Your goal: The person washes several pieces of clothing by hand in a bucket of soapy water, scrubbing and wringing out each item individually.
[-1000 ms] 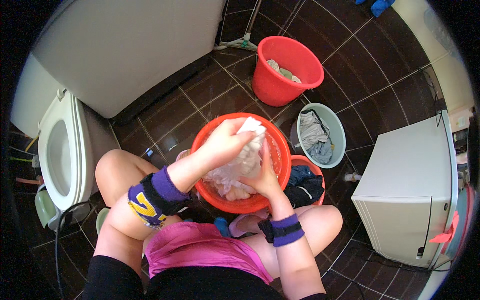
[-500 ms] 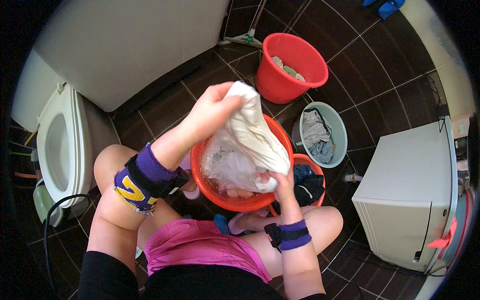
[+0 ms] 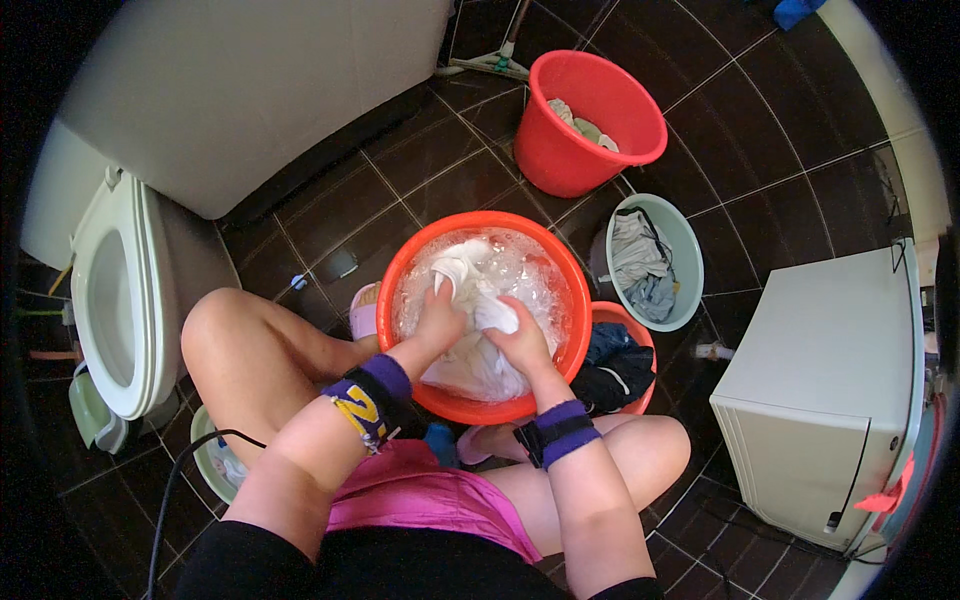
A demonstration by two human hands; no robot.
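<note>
A white cloth garment [image 3: 462,268] lies bunched in sudsy water inside a round orange-red basin [image 3: 396,290] between my legs. My left hand [image 3: 440,322] is closed on the garment on the basin's left side. Close beside it, my right hand [image 3: 524,342] grips a bunched white fold between thumb and fingers. Paler, wet-looking white fabric spreads below both hands toward the near rim. Foam covers much of the water, so what lies beneath it is hidden.
A red bucket [image 3: 548,150] with light cloths stands at the back. Nearer are a pale blue basin [image 3: 690,268] of grey clothes and an orange basin [image 3: 642,385] of dark clothes. A toilet [image 3: 118,300] stands left; a white appliance [image 3: 800,350] stands right. A black cable [image 3: 165,500] runs by my left arm.
Both hands have come down with the white garment, from holding it stretched above the basin to bunching it in the suds. My left hand moved nearer to me.
</note>
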